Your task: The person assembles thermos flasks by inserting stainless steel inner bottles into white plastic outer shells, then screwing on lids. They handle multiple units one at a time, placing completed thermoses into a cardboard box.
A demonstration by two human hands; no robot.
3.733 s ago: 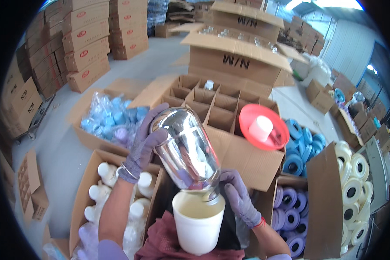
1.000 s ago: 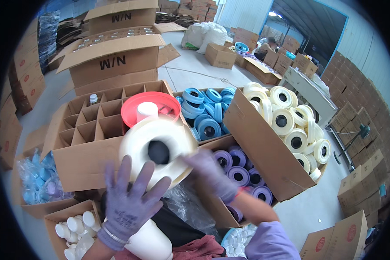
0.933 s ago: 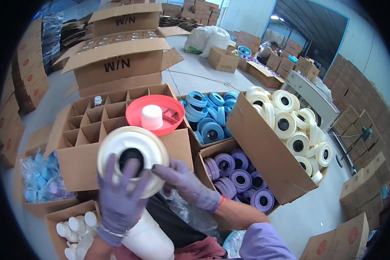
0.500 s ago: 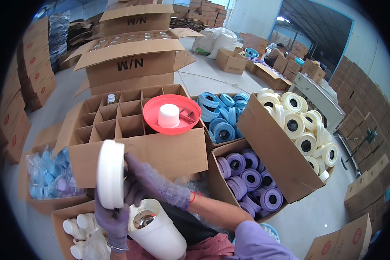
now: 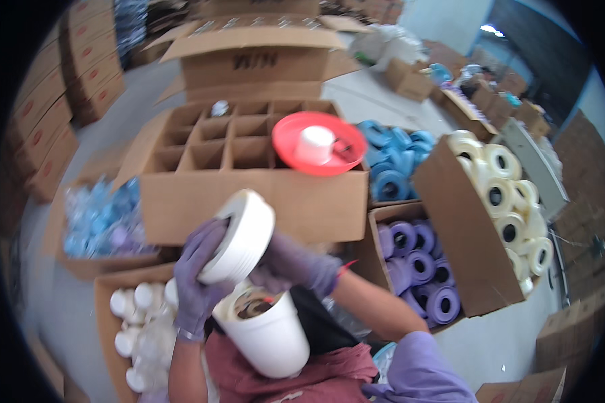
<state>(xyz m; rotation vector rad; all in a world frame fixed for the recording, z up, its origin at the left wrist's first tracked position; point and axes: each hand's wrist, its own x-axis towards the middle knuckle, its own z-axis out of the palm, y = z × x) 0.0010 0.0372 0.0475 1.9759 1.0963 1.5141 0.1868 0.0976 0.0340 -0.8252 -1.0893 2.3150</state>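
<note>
My left hand (image 5: 198, 279), in a purple glove, grips a thick white ribbed ring-shaped part (image 5: 252, 238) by its left side. The part is tilted above my lap. My right hand (image 5: 292, 265), gloved too, is just behind and to the right of it; its fingers are blurred and partly hidden, so its grip does not show. Below both hands a white cylindrical container (image 5: 272, 346) leans in my lap. Its open top faces up and shows a shiny inside.
A divided carton (image 5: 249, 201) stands ahead, bearing a red dish (image 5: 289, 151) with a white cup (image 5: 316, 144). Boxes of blue (image 5: 390, 185), purple (image 5: 444, 303) and cream rings (image 5: 509, 233) stand right. At left are a carton of bagged blue parts (image 5: 101, 225) and white bottle-like pieces (image 5: 124, 342).
The view has shifted, so the boxes appear higher and further right. The white ring-shaped part has turned from nearly edge-on to tilted, and my left hand now shows beside it.
</note>
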